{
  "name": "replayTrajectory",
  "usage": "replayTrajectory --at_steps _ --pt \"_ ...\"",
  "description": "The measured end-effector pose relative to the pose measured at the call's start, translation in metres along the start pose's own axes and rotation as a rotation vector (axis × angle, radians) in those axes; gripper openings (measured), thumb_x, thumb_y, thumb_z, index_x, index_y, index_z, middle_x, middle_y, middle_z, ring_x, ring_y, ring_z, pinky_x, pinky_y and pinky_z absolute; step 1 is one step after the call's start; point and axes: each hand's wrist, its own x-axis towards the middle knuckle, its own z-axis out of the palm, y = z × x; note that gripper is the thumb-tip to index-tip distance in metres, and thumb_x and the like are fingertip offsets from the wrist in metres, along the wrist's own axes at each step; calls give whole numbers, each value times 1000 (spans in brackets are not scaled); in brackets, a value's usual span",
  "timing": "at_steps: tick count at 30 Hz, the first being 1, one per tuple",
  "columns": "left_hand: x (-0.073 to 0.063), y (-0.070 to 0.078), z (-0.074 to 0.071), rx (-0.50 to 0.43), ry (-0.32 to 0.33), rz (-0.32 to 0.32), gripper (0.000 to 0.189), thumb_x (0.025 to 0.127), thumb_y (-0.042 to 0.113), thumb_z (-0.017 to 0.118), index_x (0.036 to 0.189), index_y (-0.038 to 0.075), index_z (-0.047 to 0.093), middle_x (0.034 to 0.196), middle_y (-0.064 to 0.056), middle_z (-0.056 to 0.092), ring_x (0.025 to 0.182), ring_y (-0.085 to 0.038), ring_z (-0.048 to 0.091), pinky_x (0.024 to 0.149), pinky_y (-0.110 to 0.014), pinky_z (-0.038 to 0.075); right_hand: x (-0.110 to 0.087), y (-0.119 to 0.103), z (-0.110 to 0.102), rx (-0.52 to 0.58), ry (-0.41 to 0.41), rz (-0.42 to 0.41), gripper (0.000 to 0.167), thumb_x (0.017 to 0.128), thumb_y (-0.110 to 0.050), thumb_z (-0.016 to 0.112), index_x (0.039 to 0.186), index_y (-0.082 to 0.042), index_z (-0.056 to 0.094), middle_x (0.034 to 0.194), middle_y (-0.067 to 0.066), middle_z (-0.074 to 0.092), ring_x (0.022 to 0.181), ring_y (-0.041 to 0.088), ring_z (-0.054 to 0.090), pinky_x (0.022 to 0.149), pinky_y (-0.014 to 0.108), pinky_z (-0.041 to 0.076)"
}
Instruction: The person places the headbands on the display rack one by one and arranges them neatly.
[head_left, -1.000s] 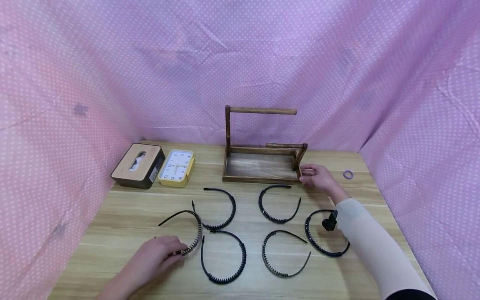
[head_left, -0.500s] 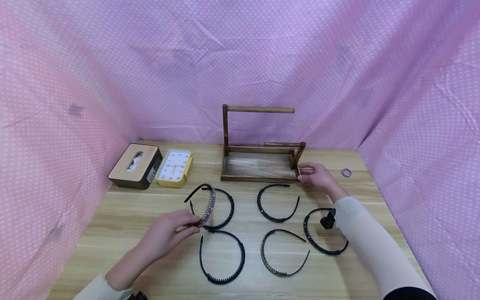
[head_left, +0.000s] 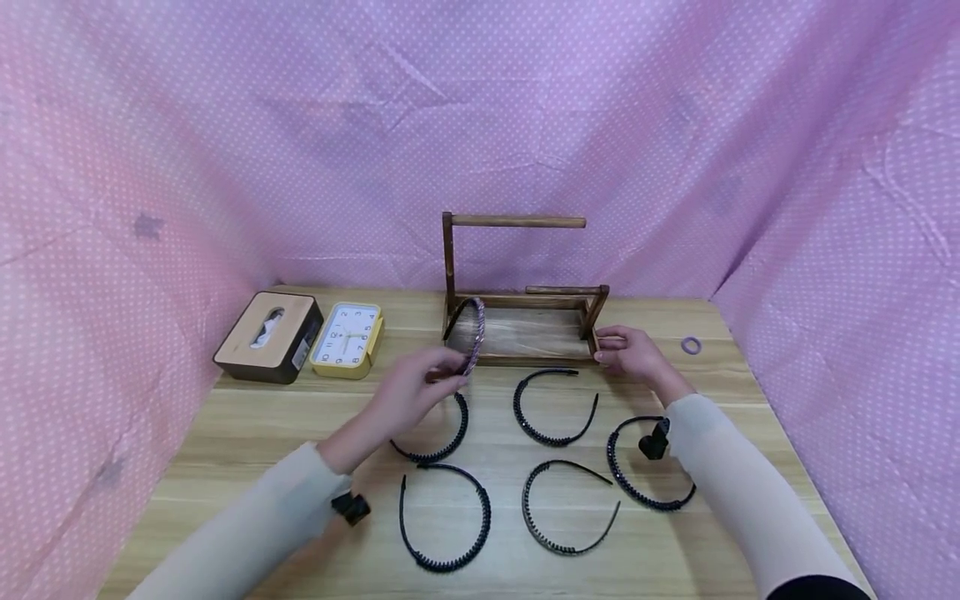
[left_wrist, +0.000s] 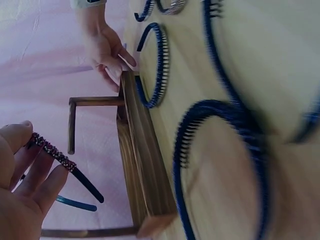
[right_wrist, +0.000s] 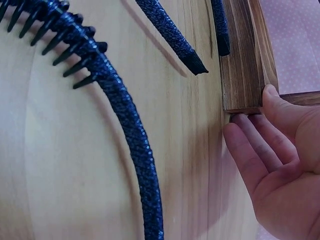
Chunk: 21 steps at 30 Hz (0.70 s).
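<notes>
My left hand (head_left: pixel 412 387) pinches a beaded, pinkish-purple toothed headband (head_left: pixel 478 329) between thumb and fingers. The headband is upright and overlaps the left end of a brown wooden stand (head_left: pixel 532 361) in the head view. In the left wrist view its studded band (left_wrist: pixel 55 152) shows at the fingertips, with its dark ends pointing away. At the stand's right front corner, my right hand (head_left: pixel 637 358) holds the tray part, the thumb at the rim and the fingers against the end wall. The stand has a tall bar (head_left: pixel 517 221) and a lower one (head_left: pixel 564 290).
Several dark toothed headbands lie in front of the stand, including one at front left (head_left: pixel 486 512), one at front right (head_left: pixel 527 508) and one by the right sleeve (head_left: pixel 613 458). A tissue box (head_left: pixel 243 329) and yellow clock (head_left: pixel 345 367) are left; a purple ring (head_left: pixel 691 345) lies right.
My left hand has lifted the pinkish-purple headband from the front left of the table and carried it right and back to the stand's left end. My right hand keeps its place at the stand.
</notes>
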Motion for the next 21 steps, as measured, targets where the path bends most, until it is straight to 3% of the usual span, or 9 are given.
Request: replayTrajectory --at_steps 4,8,12,17,21 --pt "39 1 14 -45 25 8 23 93 14 76 115 12 71 105 -1 76 94 -14 71 85 -29 61 1 1 -1 5 12 2 59 100 -1 63 153 4 37 154 33 41 127 38 61 100 47 56" --pt "69 2 28 -110 43 -38 25 94 15 76 117 9 69 101 -3 75 92 -16 71 83 -29 61 2 2 0 11 12 0 58 100 0 63 152 6 38 154 33 41 130 41 57 100 46 56" --pt "91 4 42 -165 52 -96 26 95 16 76 118 7 68 101 -6 74 92 -19 71 81 -31 61 2 2 2 23 10 6 58 100 2 62 152 6 38 155 33 40 134 45 54 102 46 55" --pt "114 6 62 -183 56 -124 27 94 16 77 118 7 69 104 -5 75 95 -20 70 88 -32 57 2 0 1 12 9 12 60 100 0 63 153 5 37 155 32 41 133 44 54 102 47 55" --pt "131 10 82 -215 40 -140 28 94 18 77 119 8 69 107 -5 75 96 -19 69 85 -33 59 1 -1 0 9 10 16 59 100 0 64 153 5 37 154 32 42 131 42 57 100 47 56"
